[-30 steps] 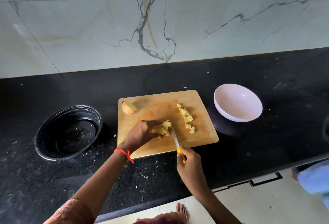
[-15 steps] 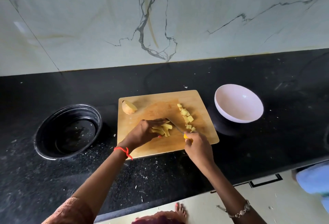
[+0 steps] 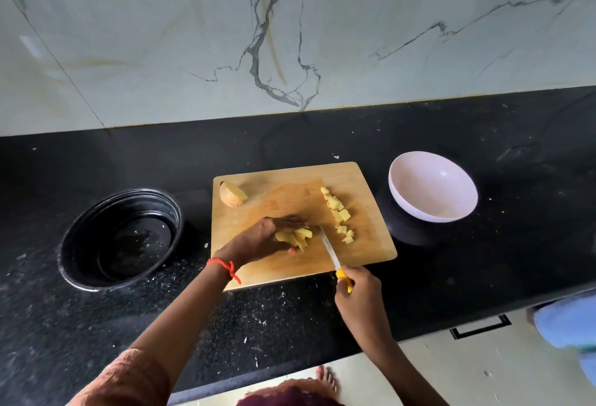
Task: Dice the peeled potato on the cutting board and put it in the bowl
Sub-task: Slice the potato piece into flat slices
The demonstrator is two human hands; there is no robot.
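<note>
- Head camera: left hand [image 3: 262, 239], fingers pressed together, pins pale yellow potato strips [image 3: 296, 238] mid wooden cutting board [image 3: 371, 244].
- Right hand [image 3: 359, 292], fingers wrapped around yellow-handled knife [image 3: 332, 254]; blade beside strips.
- Cut diced cubes [image 3: 338, 212] evenly; keep fingertips tucked.
- Empty white bowl [image 3: 432, 188] at three o'clock.

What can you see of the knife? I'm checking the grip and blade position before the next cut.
The knife is small, with a narrow pale blade and a yellow handle. The right hand wraps the handle, hiding most of it. The blade slants up and left over the cutting board; its tip sits just right of the potato strips held down by the left hand. Whether the edge touches the board is unclear.
</note>
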